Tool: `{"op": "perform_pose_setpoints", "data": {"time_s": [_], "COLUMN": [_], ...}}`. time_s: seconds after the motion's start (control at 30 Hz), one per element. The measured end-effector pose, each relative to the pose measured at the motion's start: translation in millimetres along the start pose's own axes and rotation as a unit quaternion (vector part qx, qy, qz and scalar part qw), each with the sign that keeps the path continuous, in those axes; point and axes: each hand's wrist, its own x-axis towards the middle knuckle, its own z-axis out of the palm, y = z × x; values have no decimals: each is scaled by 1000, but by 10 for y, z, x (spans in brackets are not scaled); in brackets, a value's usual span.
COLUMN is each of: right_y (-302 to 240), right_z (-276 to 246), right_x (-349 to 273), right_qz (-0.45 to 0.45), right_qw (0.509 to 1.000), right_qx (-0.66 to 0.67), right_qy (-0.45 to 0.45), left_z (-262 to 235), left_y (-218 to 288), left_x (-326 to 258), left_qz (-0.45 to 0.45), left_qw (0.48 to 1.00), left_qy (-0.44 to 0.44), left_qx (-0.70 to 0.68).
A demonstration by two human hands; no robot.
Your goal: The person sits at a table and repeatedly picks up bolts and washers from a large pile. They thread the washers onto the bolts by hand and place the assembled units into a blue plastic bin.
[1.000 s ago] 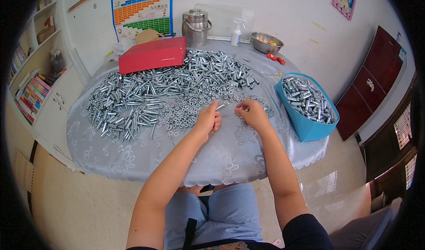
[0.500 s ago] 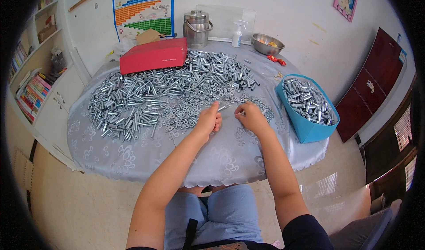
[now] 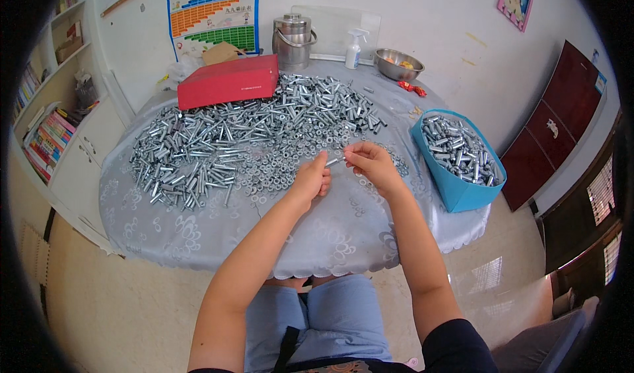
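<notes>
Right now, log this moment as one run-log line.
left hand and right hand: holding one bolt between them | bolt pile on table | blue bin of bolts at right

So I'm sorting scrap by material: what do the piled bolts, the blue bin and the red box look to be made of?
The bolts look like bright plated steel, silvery and glinting. The blue bin seems to be smooth matt plastic, though coated card is possible. The red box looks like cardboard with crisp flat faces and a slight sheen.
</notes>
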Motion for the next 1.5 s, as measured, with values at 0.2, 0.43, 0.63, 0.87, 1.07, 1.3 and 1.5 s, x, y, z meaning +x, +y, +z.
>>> {"op": "perform_pose_setpoints", "data": {"time_s": [0.2,0.43,0.63,0.87,1.07,1.3,1.5], "right_y": [11,-25,27,14,78,59,258], "right_z": [-46,-1,28,85,50,-254,-482], "right_x": [19,-18,11,-18,16,51,100], "right_qz": [40,77,33,-58,-131,-95,-90], "right_qw": [995,993,999,993,981,931,858], "right_qx": [88,76,16,-102,-141,-315,-482], "right_qy": [-21,-50,7,7,1,160,151], "left_z": [45,20,3,31,42,25,31], "left_y": [31,5,16,44,50,38,67], "left_x": [-33,-13,3,-48,-51,-38,-63], "left_qz": [7,5,7,-2,3,17,6], "left_qw": [999,1000,1000,1000,1000,1000,1000], "left_qy": [36,10,-8,10,18,18,14], "left_qx": [3,4,-2,1,-3,5,16]}}
